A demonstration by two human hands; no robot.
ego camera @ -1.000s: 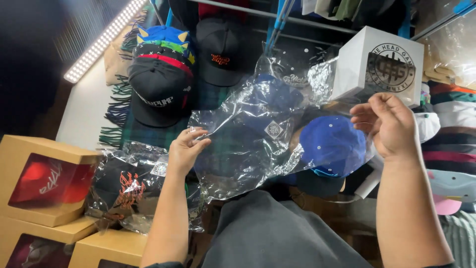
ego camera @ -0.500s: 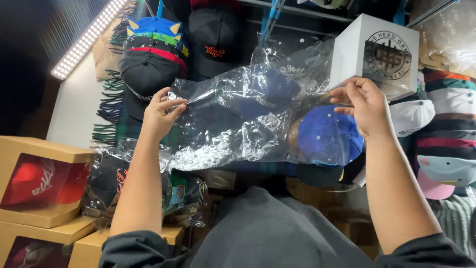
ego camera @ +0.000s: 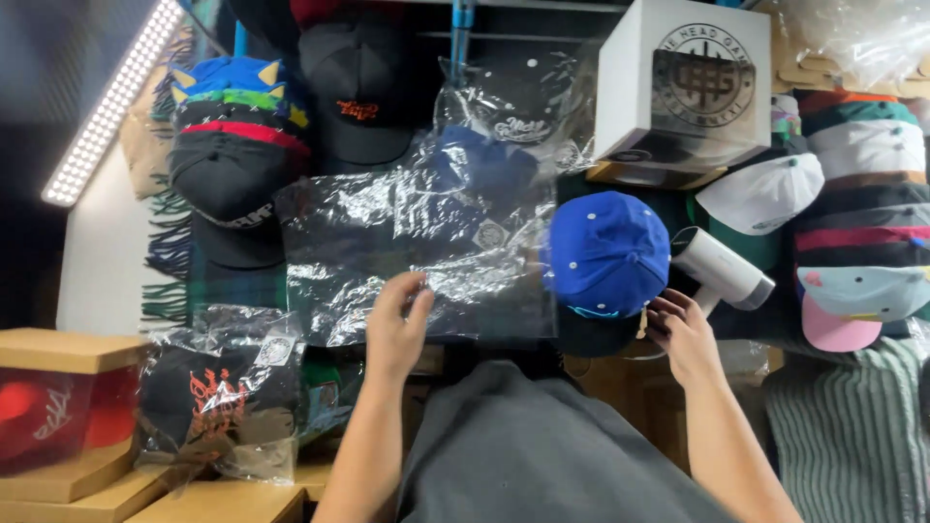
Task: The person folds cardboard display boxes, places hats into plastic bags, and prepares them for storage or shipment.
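Note:
A clear crinkled plastic bag (ego camera: pixel 426 242) lies spread over the hat display. My left hand (ego camera: pixel 395 329) pinches its lower edge between thumb and fingers. A bright blue cap (ego camera: pixel 605 250) with small white eyelets sits at the bag's right edge, its dark underside facing down. My right hand (ego camera: pixel 683 334) is just below and right of the cap. Its fingers curl against the cap's lower rim, where a small tag hangs. My grey-clad body fills the bottom centre.
Several caps hang on the wall: a black one with orange stitching (ego camera: pixel 356 97) and a spiky multicoloured one (ego camera: pixel 232 97). A white box (ego camera: pixel 683 82) and a white handheld steamer (ego camera: pixel 722 266) are right of the cap. Stacked caps (ego camera: pixel 862 194), tan boxes (ego camera: pixel 58 407) and a bagged black cap (ego camera: pixel 218 402) surround.
Both hands have come down from the bag's upper corners. The bag now lies flat against the display, and the blue cap sits at its right edge instead of hanging inside it.

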